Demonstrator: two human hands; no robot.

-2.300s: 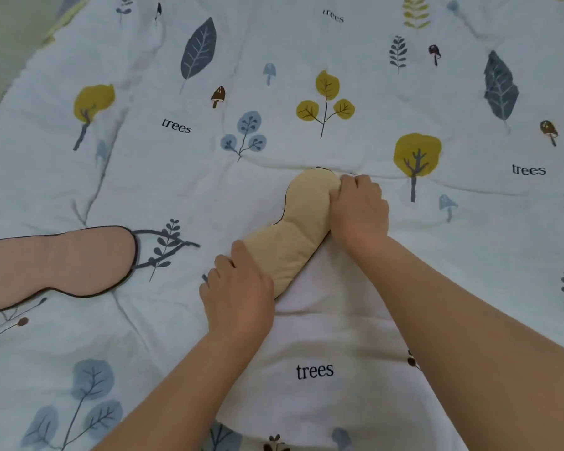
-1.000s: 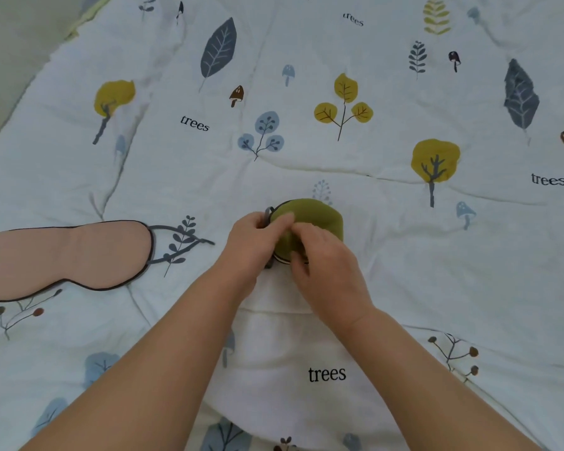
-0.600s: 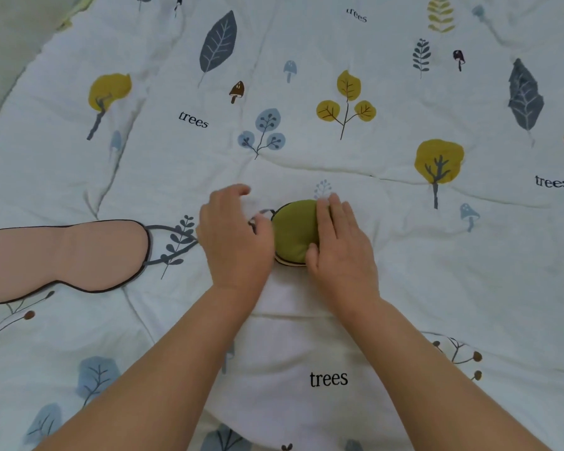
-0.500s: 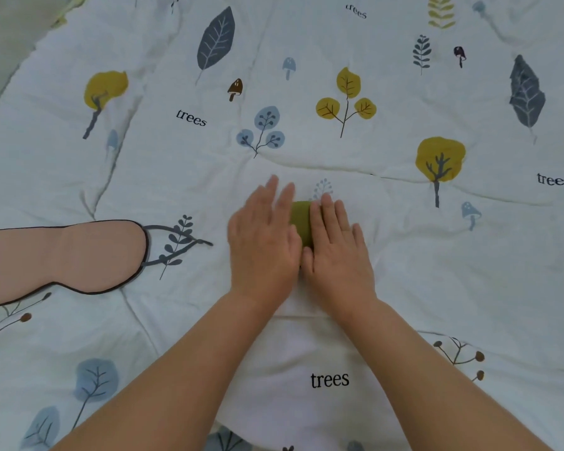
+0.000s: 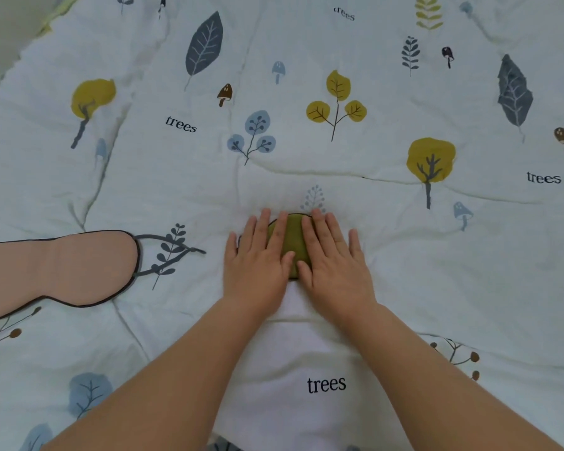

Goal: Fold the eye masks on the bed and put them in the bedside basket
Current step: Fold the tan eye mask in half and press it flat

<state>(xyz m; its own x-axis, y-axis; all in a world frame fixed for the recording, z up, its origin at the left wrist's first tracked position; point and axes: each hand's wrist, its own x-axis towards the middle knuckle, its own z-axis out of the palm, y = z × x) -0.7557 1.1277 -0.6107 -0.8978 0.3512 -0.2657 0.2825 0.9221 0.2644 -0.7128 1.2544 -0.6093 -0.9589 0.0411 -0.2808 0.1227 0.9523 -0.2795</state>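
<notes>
A folded olive-green eye mask [image 5: 292, 242] lies on the quilt in the middle of the head view. My left hand [image 5: 258, 262] lies flat on its left side, fingers spread. My right hand [image 5: 334, 258] lies flat on its right side, fingers also apart. Only a narrow green strip shows between the two hands. A pink eye mask [image 5: 56, 271] with dark piping lies unfolded and flat at the left edge, its dark strap [image 5: 176, 255] trailing to the right. The bedside basket is out of view.
A white quilt [image 5: 404, 255] printed with leaves, trees, mushrooms and the word "trees" covers the bed. The bed's left edge and a strip of floor [image 5: 4, 24] show at the top left corner.
The beige mask was folded in half, so its green side now faces up. Both hands went from gripping its ends to pressing flat on the folded mask.
</notes>
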